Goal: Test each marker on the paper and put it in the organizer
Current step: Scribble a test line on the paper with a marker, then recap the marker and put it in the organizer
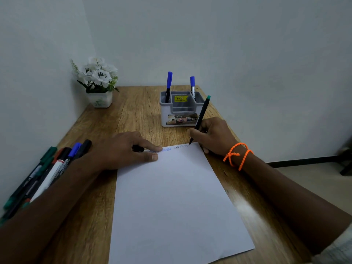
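A: Head view, only one on offer. Right hand (213,136) is pinching a green-ended marker (202,116) in a writing grip, tip touching the far edge of the paper (171,197) at about 1 o'clock on the sheet. A dark zigzag (181,147) is trailing off just left of the tip.

B: Left hand?

A: Left hand (123,149) is lying flat over the sheet's far-left corner, fingers curled around a small dark piece, probably the cap (138,149), though I cannot tell for sure. A blue scribble (165,149) is showing just past its fingertips.

B: Where are things going?

A: Organizer (181,109) is standing at 12 o'clock, just beyond the paper, two blue-capped markers (169,86) upright in its back compartments. Untested markers (47,172) are lying in a bundle at 9 o'clock, by the wall. A flower pot (100,98) is sitting at 11 o'clock, well apart.

B: Advice for the stroke?

A: My judgement: the tip is working very near the paper's edge, so light pressure and short strokes kept on the sheet, left hand pinning the corner meanwhile. Then cap it firmly before dropping it in a free compartment.
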